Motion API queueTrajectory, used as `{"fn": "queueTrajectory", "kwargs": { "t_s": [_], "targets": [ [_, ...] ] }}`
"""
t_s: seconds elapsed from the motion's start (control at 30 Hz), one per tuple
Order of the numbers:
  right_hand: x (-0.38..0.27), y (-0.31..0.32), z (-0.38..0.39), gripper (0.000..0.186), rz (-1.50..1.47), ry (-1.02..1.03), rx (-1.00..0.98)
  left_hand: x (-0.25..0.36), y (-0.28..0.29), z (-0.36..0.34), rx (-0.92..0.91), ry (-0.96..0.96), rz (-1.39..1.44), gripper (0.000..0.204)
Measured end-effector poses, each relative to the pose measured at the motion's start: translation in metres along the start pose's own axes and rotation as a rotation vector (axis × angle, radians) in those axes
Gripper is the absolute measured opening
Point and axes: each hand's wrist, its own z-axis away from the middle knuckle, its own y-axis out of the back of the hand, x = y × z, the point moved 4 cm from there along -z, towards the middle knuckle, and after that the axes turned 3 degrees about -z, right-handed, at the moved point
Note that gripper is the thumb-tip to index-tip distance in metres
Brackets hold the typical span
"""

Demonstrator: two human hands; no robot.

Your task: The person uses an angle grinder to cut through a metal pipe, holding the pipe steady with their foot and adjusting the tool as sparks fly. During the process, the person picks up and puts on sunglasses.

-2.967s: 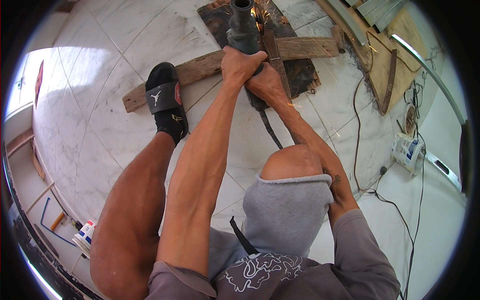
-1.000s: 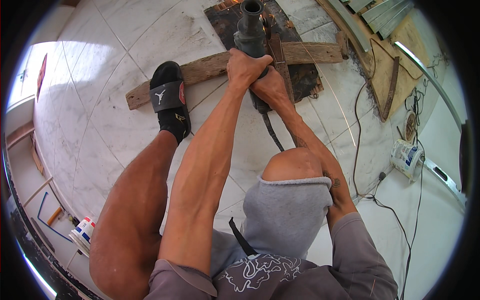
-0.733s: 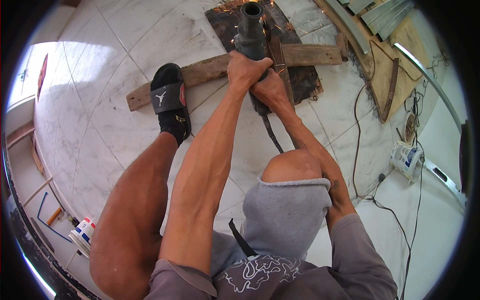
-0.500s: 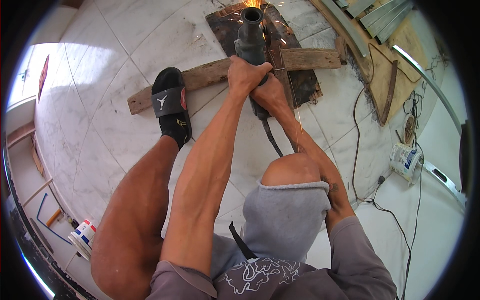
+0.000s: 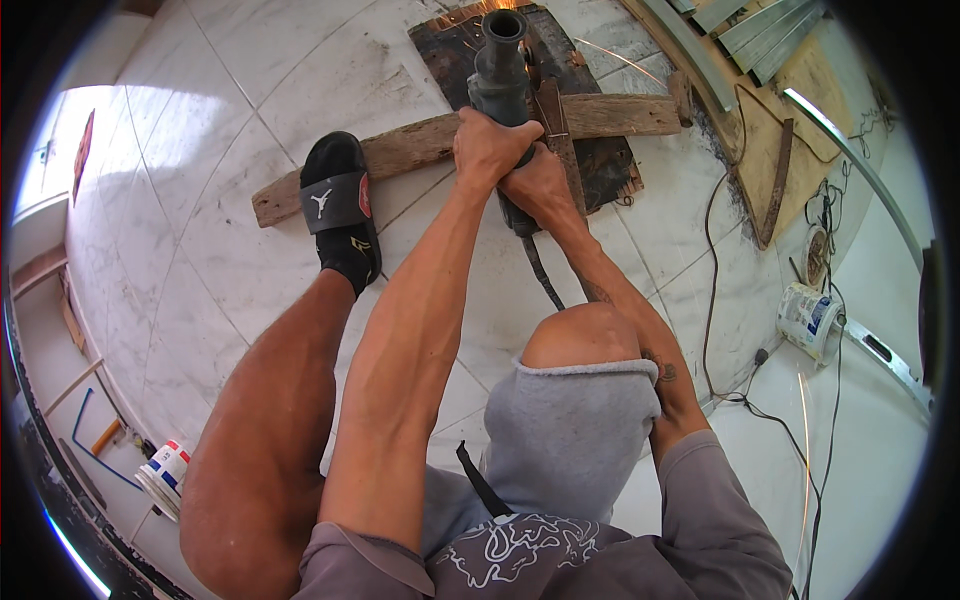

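A dark angle grinder (image 5: 497, 88) is gripped in both my hands, its side handle or barrel pointing up toward me. My left hand (image 5: 488, 150) is wrapped round its body, and my right hand (image 5: 542, 188) closes on the rear part just beside it, above the cord. The disc edge shows to the right of the body, against a rusty metal bar (image 5: 555, 125). Sparks glow at the far end. The bar rests across a weathered wooden beam (image 5: 425, 145), over a dark scorched board (image 5: 440, 55). The cutting point itself is hidden behind the grinder.
My left foot in a black slide (image 5: 338, 200) presses on the beam's left end. Metal strips (image 5: 770, 45) lie on a plywood sheet (image 5: 800, 100) at the far right. A power cord (image 5: 710, 260), a white bucket (image 5: 808, 320) and a level (image 5: 885, 360) are at the right.
The spark spray at the far end looks smaller, and stray streaks now show farther right. My hands and the grinder have barely shifted.
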Motion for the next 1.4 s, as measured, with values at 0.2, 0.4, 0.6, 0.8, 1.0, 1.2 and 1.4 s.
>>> {"fn": "queueTrajectory", "kwargs": {
  "t_s": [0.2, 0.4, 0.6, 0.8, 1.0, 1.2, 1.4],
  "targets": [
    [-0.004, 0.000, 0.003, 0.060, -0.062, 0.068, 0.011, -0.002, 0.000, -0.001, -0.031, -0.008, 0.063, 0.096],
    [-0.013, 0.001, 0.009, 0.054, -0.134, 0.118, 0.026, -0.003, 0.002, 0.001, 0.005, -0.017, 0.051, 0.095],
    [-0.012, 0.002, 0.008, 0.057, -0.081, 0.099, 0.043, -0.003, 0.001, 0.000, -0.006, -0.011, 0.049, 0.095],
    [-0.001, 0.001, 0.000, 0.059, -0.060, 0.088, 0.041, -0.001, -0.002, -0.001, 0.000, -0.010, 0.050, 0.095],
    [-0.006, 0.001, 0.002, 0.062, -0.023, 0.084, 0.043, -0.003, -0.001, -0.002, -0.002, -0.019, 0.054, 0.097],
    [0.001, -0.005, -0.002, 0.065, -0.053, 0.070, 0.030, -0.005, 0.001, -0.002, -0.011, -0.020, 0.037, 0.097],
    [0.011, 0.000, -0.008, 0.062, -0.048, 0.057, 0.025, 0.004, -0.003, 0.000, -0.042, -0.015, 0.052, 0.097]
  ]
}}
